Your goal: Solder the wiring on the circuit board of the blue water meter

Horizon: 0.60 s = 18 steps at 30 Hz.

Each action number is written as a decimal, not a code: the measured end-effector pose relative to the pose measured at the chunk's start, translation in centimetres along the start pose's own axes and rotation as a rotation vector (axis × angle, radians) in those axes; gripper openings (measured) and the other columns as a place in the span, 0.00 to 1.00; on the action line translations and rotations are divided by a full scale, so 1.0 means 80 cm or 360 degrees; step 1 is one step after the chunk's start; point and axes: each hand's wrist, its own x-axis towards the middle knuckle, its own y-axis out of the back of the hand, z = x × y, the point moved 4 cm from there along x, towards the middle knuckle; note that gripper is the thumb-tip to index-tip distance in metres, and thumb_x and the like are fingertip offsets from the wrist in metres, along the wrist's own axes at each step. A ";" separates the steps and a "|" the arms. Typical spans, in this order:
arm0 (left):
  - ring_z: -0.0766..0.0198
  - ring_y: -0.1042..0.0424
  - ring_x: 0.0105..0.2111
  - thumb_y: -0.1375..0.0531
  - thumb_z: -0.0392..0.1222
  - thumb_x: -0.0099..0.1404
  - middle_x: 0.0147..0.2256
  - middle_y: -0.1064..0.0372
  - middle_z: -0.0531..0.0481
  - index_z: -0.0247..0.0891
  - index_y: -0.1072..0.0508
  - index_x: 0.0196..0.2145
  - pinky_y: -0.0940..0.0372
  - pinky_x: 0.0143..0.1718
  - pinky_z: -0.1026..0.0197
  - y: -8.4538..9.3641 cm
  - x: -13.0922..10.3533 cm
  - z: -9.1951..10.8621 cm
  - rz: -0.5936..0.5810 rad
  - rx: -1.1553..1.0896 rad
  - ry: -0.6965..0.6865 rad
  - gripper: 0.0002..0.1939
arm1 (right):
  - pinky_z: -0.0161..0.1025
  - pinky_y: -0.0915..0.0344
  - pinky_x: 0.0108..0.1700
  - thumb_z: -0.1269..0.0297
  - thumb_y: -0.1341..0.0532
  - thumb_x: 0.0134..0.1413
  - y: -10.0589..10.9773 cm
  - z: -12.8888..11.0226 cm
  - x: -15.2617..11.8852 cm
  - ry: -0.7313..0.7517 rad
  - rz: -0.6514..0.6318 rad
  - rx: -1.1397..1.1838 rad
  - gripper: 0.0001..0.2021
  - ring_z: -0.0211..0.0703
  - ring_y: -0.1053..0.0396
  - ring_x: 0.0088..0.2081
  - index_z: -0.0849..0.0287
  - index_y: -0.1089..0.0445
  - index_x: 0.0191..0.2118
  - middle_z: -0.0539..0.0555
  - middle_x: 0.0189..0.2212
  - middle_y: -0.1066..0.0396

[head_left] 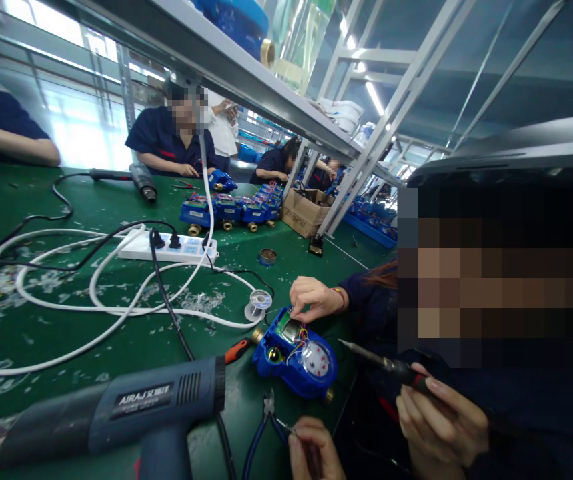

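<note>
Green matting [66, 320] covers a long workbench littered with pale wire clippings, under a metal shelf frame. At the bottom edge the person's right hand [311, 450] lies with its fingers curled inward against the end of one blue handle of a pair of pliers [265, 427]. Whether they truly grip it cannot be told. The left hand is out of view. The pliers lie flat on the mat, their nose pointing toward a blue meter [296, 357] just beyond, near the bench's front edge. That meter is open: a small green board, coloured wires and a white dial are exposed, so the work on it looks unfinished and no cover is on. A co-worker's hand [316, 299] presses on its far end, and that co-worker's other hand [441, 413] is wrapped around a soldering iron [376, 360] whose tip hangs just right of the meter. A grey heat gun [116, 407] fills the near left, and a solder spool [257, 303] sits just behind the meter. Farther off are loops of white cable [116, 310], a power strip [166, 248], a row of similar meters [231, 210] with their boards also showing, a cardboard box [303, 210], and other people seated across the bench.
</note>
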 end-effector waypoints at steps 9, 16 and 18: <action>0.65 0.30 0.23 0.49 0.50 0.70 0.25 0.33 0.53 0.43 0.25 0.39 0.28 0.40 0.57 0.081 -0.049 0.133 0.0189 0.0401 -0.0213 0.15 | 0.28 0.43 0.18 0.60 0.29 0.50 -0.145 0.112 -0.100 -0.0271 0.0183 0.0505 0.11 0.28 0.42 0.17 0.55 0.31 0.29 0.50 0.29 0.30; 0.55 0.26 0.44 0.39 0.46 0.64 0.43 0.27 0.42 0.40 0.21 0.40 0.30 0.45 0.61 0.152 -0.063 0.196 0.0035 0.0557 -0.0312 0.11 | 0.23 0.56 0.14 0.56 0.30 0.51 -0.212 0.164 -0.114 -0.0310 -0.0072 0.1170 0.17 0.22 0.57 0.11 0.59 0.39 0.27 0.43 0.17 0.38; 0.54 0.26 0.44 0.40 0.49 0.65 0.42 0.26 0.41 0.38 0.21 0.36 0.30 0.46 0.59 0.150 -0.059 0.191 0.0026 0.0465 -0.0221 0.13 | 0.23 0.53 0.15 0.54 0.31 0.53 -0.218 0.162 -0.117 -0.0402 -0.0216 0.1173 0.18 0.24 0.57 0.11 0.58 0.40 0.28 0.40 0.12 0.45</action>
